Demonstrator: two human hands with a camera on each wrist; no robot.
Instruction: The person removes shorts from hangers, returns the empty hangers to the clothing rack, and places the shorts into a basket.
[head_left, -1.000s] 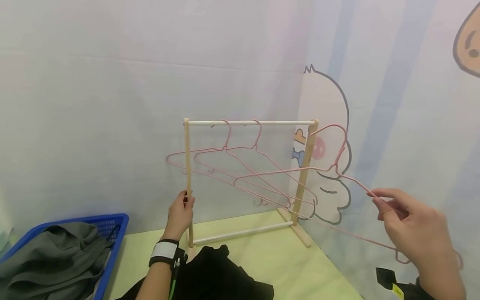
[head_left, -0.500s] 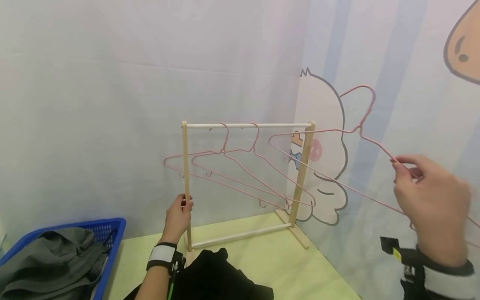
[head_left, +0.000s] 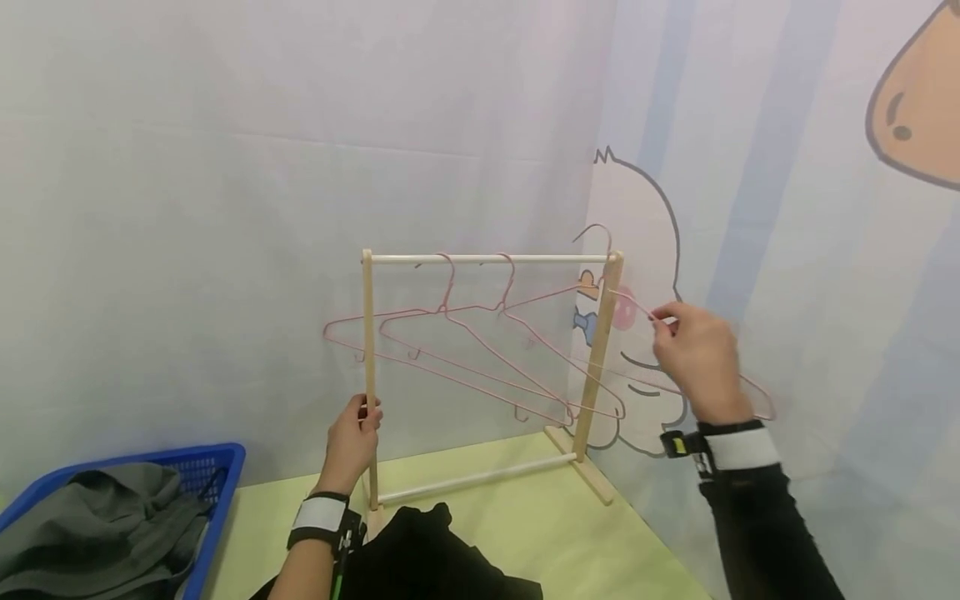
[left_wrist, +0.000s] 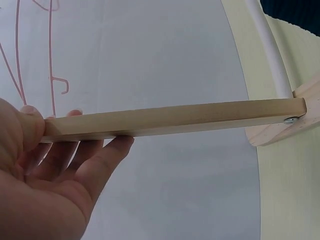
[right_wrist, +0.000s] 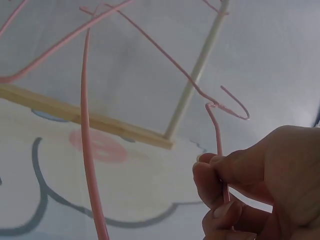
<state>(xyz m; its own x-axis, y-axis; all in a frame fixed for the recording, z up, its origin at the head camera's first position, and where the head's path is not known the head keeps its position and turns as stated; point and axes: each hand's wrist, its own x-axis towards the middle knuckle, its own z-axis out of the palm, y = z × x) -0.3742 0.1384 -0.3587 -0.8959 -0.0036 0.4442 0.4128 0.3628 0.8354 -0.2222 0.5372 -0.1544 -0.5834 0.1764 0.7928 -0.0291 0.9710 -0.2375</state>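
Note:
My left hand [head_left: 352, 442] grips the near left wooden post [head_left: 369, 333] of a small clothes rack, low down; the left wrist view shows fingers around this post [left_wrist: 175, 117]. My right hand [head_left: 697, 354] pinches a pink wire hanger [head_left: 632, 302] by one shoulder, beside the rack's right post [head_left: 597, 367]. In the head view its hook [head_left: 597, 226] stands just above the right end of the white top rail [head_left: 420, 259]. The right wrist view shows thumb and fingers on the hanger wire [right_wrist: 218, 135]. Two other pink hangers [head_left: 452, 279] hang from the rail.
A black garment [head_left: 442, 554] lies on the yellow-green tabletop [head_left: 517, 500] before the rack. At the left stands a blue basket [head_left: 234, 483] with grey cloth [head_left: 112, 517] in it. A pale wall with cartoon figures [head_left: 637, 200] closes in behind and at the right.
My right hand first rose to the right with the hanger, then came left and forward, bringing its hook to the rail's right end. My left hand keeps holding the post.

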